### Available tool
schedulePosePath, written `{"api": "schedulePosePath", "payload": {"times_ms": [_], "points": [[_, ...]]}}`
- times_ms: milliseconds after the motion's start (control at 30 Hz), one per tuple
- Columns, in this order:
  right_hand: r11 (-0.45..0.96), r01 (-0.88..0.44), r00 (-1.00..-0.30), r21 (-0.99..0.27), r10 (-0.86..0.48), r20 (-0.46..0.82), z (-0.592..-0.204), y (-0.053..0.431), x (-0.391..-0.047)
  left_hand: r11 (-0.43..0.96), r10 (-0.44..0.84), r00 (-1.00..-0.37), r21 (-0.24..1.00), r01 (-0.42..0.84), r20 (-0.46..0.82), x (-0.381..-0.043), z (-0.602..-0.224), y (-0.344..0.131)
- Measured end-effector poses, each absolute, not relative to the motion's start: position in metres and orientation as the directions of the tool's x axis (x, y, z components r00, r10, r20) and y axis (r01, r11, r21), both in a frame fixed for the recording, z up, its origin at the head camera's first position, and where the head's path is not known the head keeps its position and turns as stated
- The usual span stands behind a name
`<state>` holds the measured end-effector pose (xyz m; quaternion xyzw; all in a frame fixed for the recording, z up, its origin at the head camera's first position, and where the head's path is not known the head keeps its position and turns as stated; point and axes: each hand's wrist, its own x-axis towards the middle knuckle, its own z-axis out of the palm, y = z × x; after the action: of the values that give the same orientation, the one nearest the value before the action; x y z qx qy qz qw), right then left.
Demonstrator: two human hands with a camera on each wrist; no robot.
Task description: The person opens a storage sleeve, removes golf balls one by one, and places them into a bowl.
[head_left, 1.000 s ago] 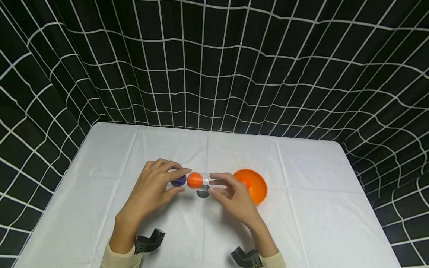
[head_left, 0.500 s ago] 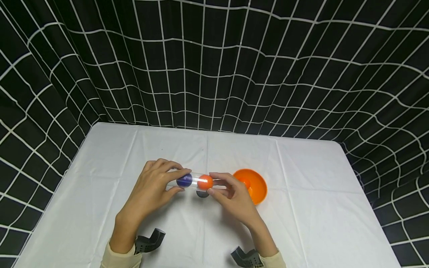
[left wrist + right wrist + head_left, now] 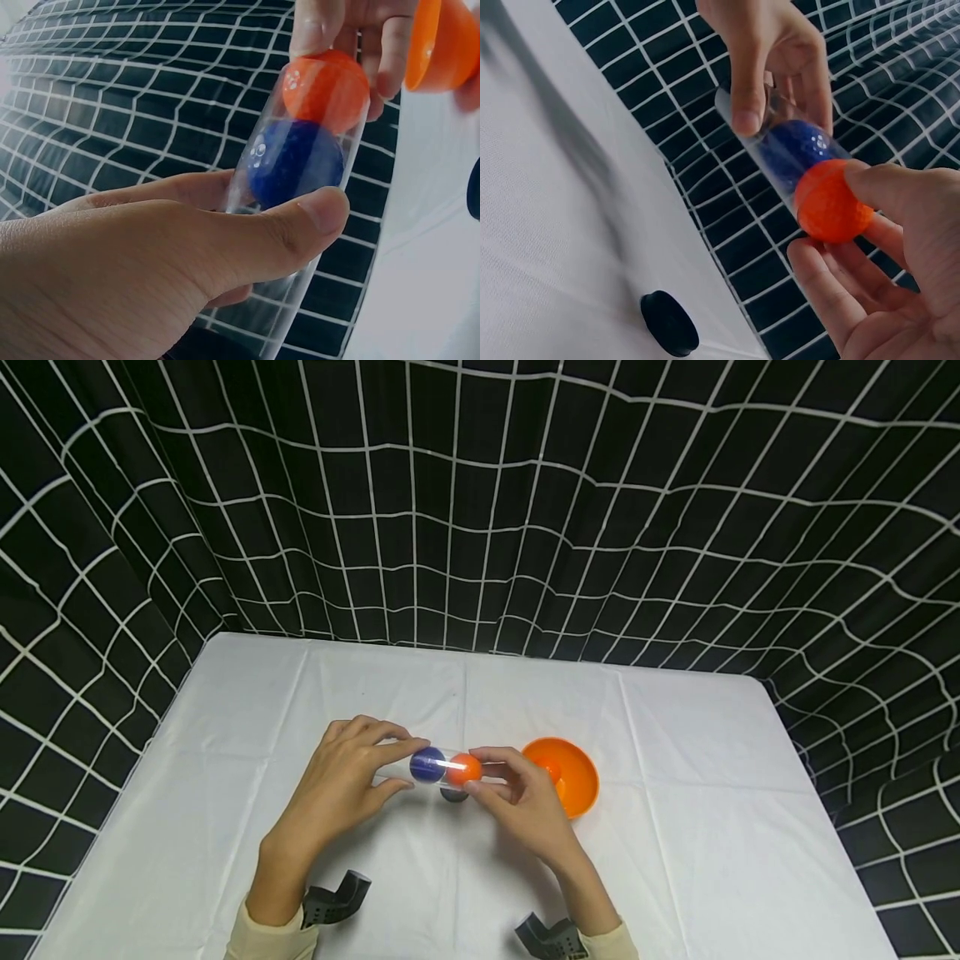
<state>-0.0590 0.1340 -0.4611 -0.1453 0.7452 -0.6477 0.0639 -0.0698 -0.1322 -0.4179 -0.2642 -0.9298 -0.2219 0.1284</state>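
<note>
A clear tube [image 3: 401,769] lies sideways above the bench [image 3: 720,827], a blue ball [image 3: 427,765] inside and an orange ball [image 3: 465,769] beside it at the end. The left hand [image 3: 341,777] grips the tube; the right hand [image 3: 532,806] curls thumb and fingers around the orange ball. A black disc [image 3: 670,324] sits below, an orange bowl [image 3: 581,781] beyond the right hand.

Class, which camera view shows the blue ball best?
The left wrist view: the blue ball looks largest there, with little covered. The head view shows it small inside the tube; in the right wrist view, the orange ball partly covers it.
</note>
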Motion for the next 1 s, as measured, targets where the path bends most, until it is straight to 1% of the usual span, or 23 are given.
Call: {"api": "schedulePosePath", "payload": {"times_ms": [233, 600, 833, 1000], "points": [[0.101, -0.11, -0.957, -0.989, -0.279, 0.078, -0.458, 0.137, -0.057, 0.759, 0.423, -0.839, 0.372, 0.534, 0.342, -0.07, -0.418, -0.132], [0.081, -0.054, -0.978, -0.995, -0.205, 0.036, -0.448, 0.147, -0.058, 0.732, 0.388, -0.863, 0.461, 0.501, 0.323, -0.072, -0.42, -0.133], [0.084, -0.092, -0.985, -0.992, -0.154, 0.078, -0.446, 0.159, -0.06, 0.732, 0.375, -0.879, 0.489, 0.475, 0.293, -0.073, -0.42, -0.134], [0.103, -0.117, -0.986, -0.988, -0.127, 0.104, -0.445, 0.168, -0.061, 0.727, 0.377, -0.879, 0.495, 0.476, 0.292, -0.072, -0.421, -0.135]]}}
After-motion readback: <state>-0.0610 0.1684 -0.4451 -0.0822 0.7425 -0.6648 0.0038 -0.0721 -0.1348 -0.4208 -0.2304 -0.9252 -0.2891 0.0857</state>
